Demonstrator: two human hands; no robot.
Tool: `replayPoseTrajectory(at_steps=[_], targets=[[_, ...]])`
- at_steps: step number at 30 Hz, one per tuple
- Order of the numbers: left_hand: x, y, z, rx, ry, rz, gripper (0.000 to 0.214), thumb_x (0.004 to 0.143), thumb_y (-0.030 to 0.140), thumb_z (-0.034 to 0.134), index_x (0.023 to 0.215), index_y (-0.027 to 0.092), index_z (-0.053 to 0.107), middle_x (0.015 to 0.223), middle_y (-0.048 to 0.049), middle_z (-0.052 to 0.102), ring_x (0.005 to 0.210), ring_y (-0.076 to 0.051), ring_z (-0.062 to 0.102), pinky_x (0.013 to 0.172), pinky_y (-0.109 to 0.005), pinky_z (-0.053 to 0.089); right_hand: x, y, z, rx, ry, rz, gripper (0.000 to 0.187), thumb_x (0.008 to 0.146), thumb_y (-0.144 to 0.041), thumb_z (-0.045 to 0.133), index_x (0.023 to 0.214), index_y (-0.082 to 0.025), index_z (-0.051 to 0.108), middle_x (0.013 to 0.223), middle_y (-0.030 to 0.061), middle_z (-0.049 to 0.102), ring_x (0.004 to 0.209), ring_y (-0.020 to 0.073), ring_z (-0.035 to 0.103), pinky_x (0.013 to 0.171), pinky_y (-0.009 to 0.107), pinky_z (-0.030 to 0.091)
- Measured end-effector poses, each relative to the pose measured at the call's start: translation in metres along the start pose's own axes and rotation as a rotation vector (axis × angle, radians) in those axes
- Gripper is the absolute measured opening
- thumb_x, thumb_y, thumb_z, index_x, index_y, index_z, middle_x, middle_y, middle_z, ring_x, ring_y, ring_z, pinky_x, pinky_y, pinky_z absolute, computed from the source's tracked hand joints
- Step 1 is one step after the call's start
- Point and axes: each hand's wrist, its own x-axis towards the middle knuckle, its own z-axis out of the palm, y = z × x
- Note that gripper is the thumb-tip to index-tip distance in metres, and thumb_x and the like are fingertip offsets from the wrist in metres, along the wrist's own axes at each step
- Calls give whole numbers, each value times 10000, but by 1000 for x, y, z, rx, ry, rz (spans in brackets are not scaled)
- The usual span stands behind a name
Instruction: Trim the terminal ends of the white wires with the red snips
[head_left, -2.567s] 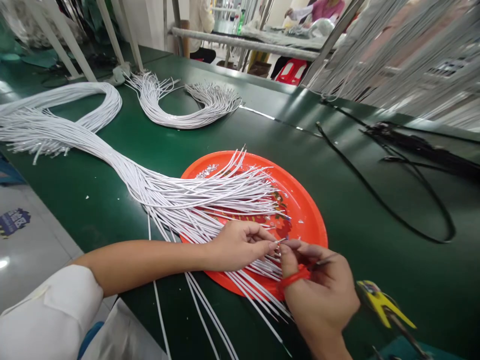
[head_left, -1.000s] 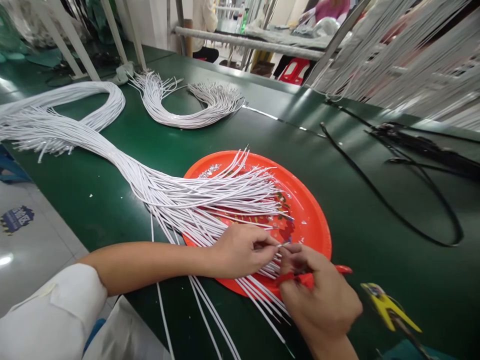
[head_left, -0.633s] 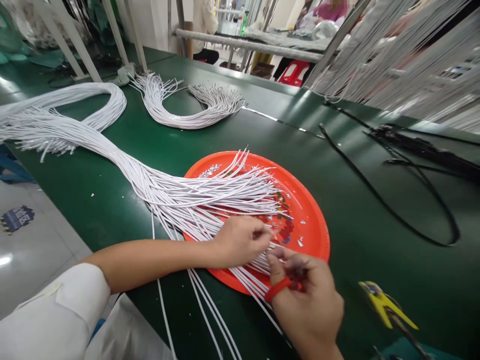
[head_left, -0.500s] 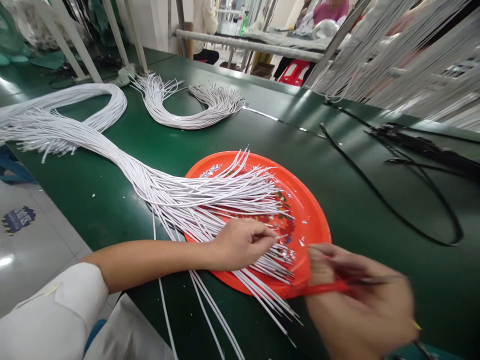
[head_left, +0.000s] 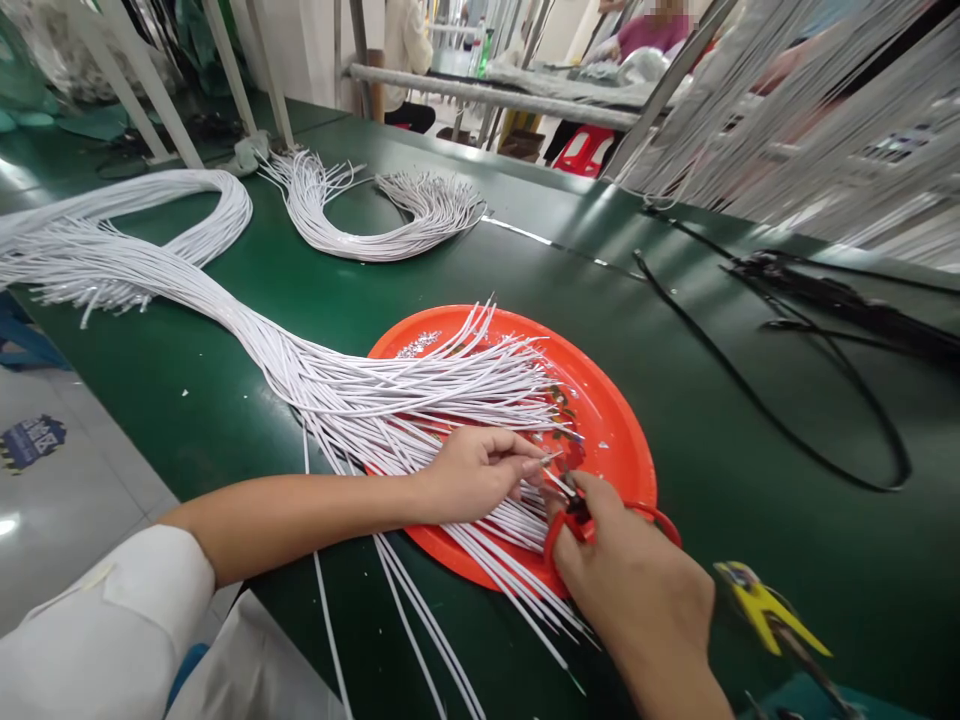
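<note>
Left hand [head_left: 474, 476], I see, pinches a white wire [head_left: 552, 458] near its end; right hand [head_left: 634, 575] grips red-handled scissors [head_left: 586, 528] just beside it, over the red tray [head_left: 621, 440] on the desk [head_left: 540, 275].

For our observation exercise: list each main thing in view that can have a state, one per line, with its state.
Left hand: pinching a white cord end
Right hand: gripping red-handled scissors
Scissors: held; blade opening unclear
Red tray: partly covered
Near cord bundle: fanned over the tray
Far cord bundle: curved, unheld
Black cords: heaped, one looping
Yellow tool: unheld
</note>
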Motion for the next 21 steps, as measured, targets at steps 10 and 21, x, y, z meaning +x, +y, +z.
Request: replayPoseTrajectory(at_steps=[10,21], targets=[[-2,-7,-2,42,-83,59,55,723,127,591,753,92,620,664,-12,629,575,-68,543,573,-191,438,1,3,-2,-132,131,-170,206,805,-188,496,926,-142,657,449,-2,485,409,101,374,443,240,145],[-2,-6,-1,92,-50,49,74,729,107,569,761,97,635,644,-7,621,558,-73,532,568,-199,436,2,4,-6,-113,42,-171,223,800,-235,488,915,-169,668,441,-1,474,428,107,409,438,222,167]])
